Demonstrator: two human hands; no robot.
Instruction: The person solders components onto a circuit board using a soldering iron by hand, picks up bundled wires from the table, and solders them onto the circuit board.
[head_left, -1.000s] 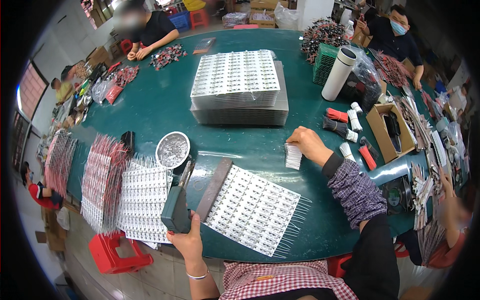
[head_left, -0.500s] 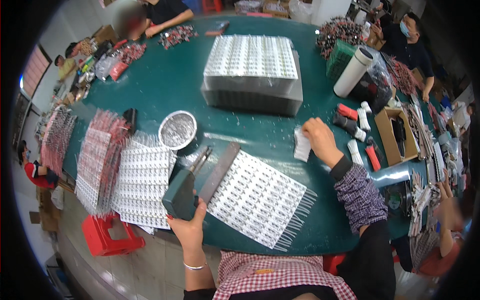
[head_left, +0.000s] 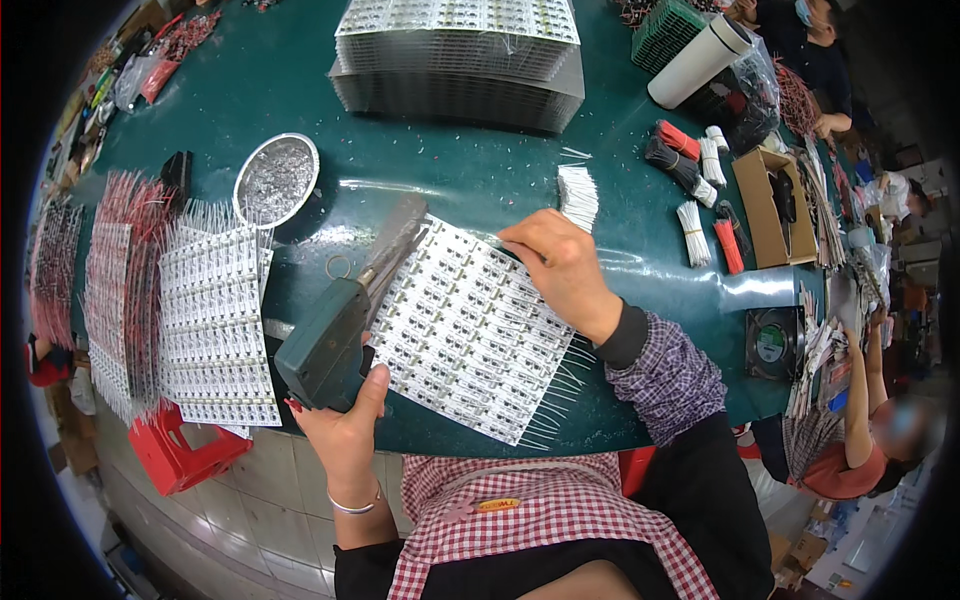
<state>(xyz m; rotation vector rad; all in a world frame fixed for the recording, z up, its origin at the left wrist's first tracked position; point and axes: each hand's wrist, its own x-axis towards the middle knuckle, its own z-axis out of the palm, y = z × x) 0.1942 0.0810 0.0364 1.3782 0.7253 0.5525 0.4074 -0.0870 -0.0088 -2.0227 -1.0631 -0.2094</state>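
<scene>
My left hand [head_left: 343,430] is wrapped round the handle of a dark green soldering gun [head_left: 322,340]. Its metal tip points at the upper left edge of a white panel of small circuit boards [head_left: 455,330]. Thin white wires stick out along the panel's lower right edge. A flat, dark bar [head_left: 398,232] lies along the panel's upper left side. Over the panel's upper right part, my right hand [head_left: 568,268] has thumb and fingers pinched together; anything between them is too small to make out. Just beyond it lies a small pile of short white wires [head_left: 577,197].
A round bowl of silvery bits [head_left: 277,180] stands left, behind more board panels [head_left: 215,325]. A tall panel stack [head_left: 455,70] is at the back. Right are wire bundles [head_left: 692,232], a white flask [head_left: 700,60] and a cardboard box [head_left: 775,210]. A red stool [head_left: 185,450] stands below left.
My right hand has moved from the white wire pile to over the panel, its fingers pinched. The soldering gun stays in my left hand. The whole view has shifted, with table things now higher and farther left.
</scene>
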